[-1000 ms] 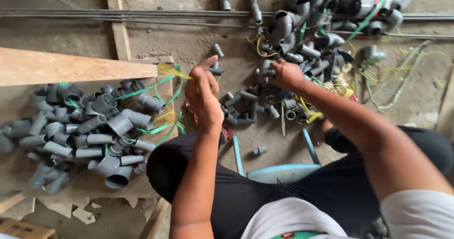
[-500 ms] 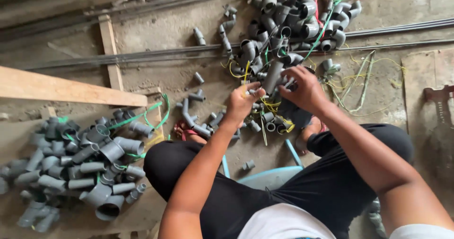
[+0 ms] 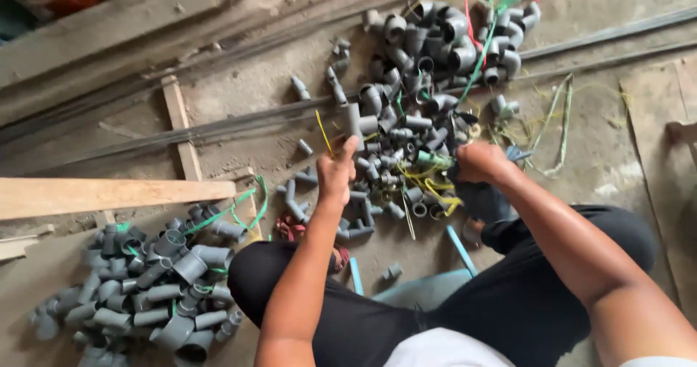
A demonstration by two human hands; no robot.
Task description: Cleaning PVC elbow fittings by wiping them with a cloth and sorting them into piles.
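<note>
No packages, labels, signs or screens in view

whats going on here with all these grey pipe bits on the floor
A person sits on the floor over a scatter of grey plastic pipe fittings. The left hand is raised, pinching a thin yellow strip next to an upright grey fitting. The right hand reaches into the pile near loose yellow ties; whether it grips anything I cannot tell. A second heap of fittings lies by a wooden plank, laced with green ties.
</note>
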